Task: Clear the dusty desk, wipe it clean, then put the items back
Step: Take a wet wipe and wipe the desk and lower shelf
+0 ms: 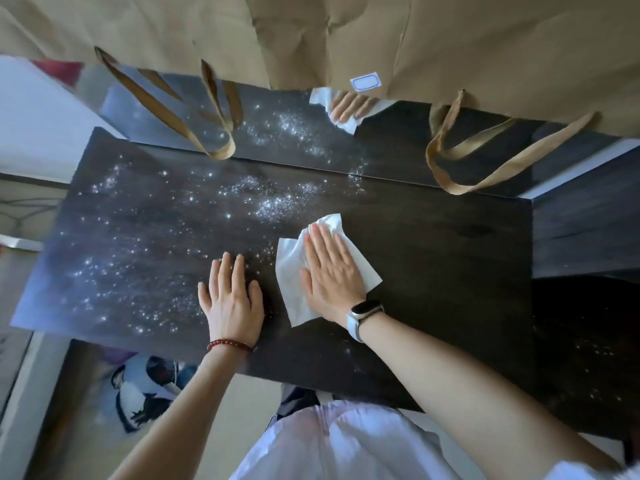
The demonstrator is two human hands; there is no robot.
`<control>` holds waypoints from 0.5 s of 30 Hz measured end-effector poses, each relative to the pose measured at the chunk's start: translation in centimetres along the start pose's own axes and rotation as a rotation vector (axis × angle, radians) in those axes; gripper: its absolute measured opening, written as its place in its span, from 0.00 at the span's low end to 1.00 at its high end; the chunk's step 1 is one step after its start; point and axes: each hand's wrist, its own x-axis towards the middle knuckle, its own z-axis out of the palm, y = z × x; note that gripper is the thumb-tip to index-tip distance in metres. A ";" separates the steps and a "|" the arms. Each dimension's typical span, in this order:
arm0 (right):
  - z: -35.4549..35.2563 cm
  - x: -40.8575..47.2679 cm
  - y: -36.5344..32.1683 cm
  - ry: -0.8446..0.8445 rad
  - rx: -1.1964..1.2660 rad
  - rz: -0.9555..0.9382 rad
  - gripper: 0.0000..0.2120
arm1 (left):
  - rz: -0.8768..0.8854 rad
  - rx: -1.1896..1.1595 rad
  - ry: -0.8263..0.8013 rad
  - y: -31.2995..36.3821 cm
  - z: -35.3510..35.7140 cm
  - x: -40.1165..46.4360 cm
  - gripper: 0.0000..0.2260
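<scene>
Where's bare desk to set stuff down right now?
Right half of the desk, from the tissue under the right hand to the right edge, looks wiped and bare. Left half holds only the left hand but is dusty.

A dark wooden table (433, 244) is seen, strewn with white dust (273, 202); a white tissue (294, 271) lies on it.

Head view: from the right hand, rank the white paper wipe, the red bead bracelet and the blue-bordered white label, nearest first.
1. White paper wipe: directly under the right hand.
2. Red bead bracelet: on the left wrist, nearer the camera.
3. Blue-bordered white label: on the brown paper past the desk's far edge.
</scene>
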 end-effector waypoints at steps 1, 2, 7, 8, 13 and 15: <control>0.0 -0.4 -0.4 -0.025 0.003 -0.031 0.27 | -0.017 0.011 -0.007 -0.5 -0.1 -0.3 0.22; 0.0 -0.7 -0.8 -0.039 -0.005 -0.056 0.27 | -0.034 0.020 -0.012 -1.0 -0.2 -0.7 0.22; 0.4 -3.8 -2.9 -0.035 -0.081 -0.216 0.27 | -0.078 0.069 -0.046 -3.3 -0.2 -2.7 0.26; 0.4 -4.7 -3.3 -0.033 -0.087 -0.244 0.27 | -0.080 0.076 -0.062 -3.7 -0.1 -3.2 0.26; 0.9 -8.8 -4.0 -0.010 -0.047 -0.242 0.26 | -0.020 0.128 -0.111 -4.8 0.4 -4.7 0.26; 1.1 -10.3 -4.0 0.018 -0.022 -0.162 0.25 | 0.003 0.139 -0.119 -5.0 0.5 -4.8 0.27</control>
